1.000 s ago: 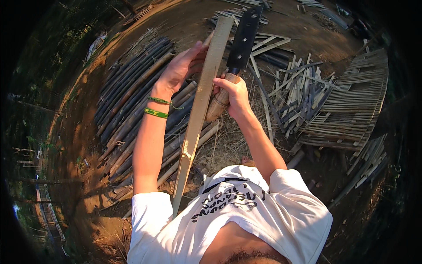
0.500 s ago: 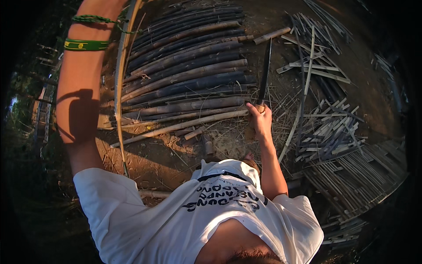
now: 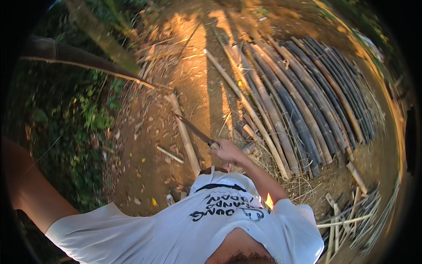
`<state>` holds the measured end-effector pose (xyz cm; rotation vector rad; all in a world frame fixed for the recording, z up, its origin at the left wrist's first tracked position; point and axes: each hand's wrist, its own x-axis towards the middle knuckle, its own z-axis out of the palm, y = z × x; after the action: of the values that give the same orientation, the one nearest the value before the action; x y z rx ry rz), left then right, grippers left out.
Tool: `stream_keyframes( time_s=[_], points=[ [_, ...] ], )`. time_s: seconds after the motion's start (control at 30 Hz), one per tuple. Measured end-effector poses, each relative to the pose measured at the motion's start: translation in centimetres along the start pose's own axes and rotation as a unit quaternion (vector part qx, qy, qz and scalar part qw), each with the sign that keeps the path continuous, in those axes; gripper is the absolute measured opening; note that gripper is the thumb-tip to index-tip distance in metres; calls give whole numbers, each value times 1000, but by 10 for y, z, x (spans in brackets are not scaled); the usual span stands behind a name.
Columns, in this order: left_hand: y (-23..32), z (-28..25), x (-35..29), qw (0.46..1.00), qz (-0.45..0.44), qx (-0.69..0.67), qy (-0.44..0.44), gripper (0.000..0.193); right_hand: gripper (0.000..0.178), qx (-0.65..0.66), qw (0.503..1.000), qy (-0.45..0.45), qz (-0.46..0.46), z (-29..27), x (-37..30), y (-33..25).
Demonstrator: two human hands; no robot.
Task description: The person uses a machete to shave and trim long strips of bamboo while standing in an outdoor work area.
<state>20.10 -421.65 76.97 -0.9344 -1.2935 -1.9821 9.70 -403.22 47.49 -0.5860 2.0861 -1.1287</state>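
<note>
My right hand is closed round the handle of a machete, in front of my waist. The long narrow blade points up and to the left, its tip above a pale bamboo pole on the ground; whether it touches the pole I cannot tell. My left arm reaches out to the left rim, and its hand lies outside the picture. Farther up on the left, a dark thick bamboo length runs in from the rim, its splintered pale end near the pole's far end.
A row of bamboo poles lies on the dirt to the right. Several split strips are heaped at the lower right. Green plants and a slanting trunk border the left. A short pale stick lies near the pole.
My view has swung left, so the bamboo row now sits on the right. The machete now points up-left instead of straight ahead. The long strip beside my left arm has left view.
</note>
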Motion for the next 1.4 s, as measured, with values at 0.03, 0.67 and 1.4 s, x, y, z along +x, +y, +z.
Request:
stream_keyframes(
  time_s=[0.03,0.67,1.4],
  points=[
    [18,0,-20,999,15,29,36,33,48,-6,998,-56,-21,8,9,-18],
    [224,78,-169,904,219,224,291,34,46,106,982,23,-155,-2,73,-146],
    [-175,-98,35,936,-44,-312,159,39,41,337,550,746,165,-155,-401,186]
  ],
)
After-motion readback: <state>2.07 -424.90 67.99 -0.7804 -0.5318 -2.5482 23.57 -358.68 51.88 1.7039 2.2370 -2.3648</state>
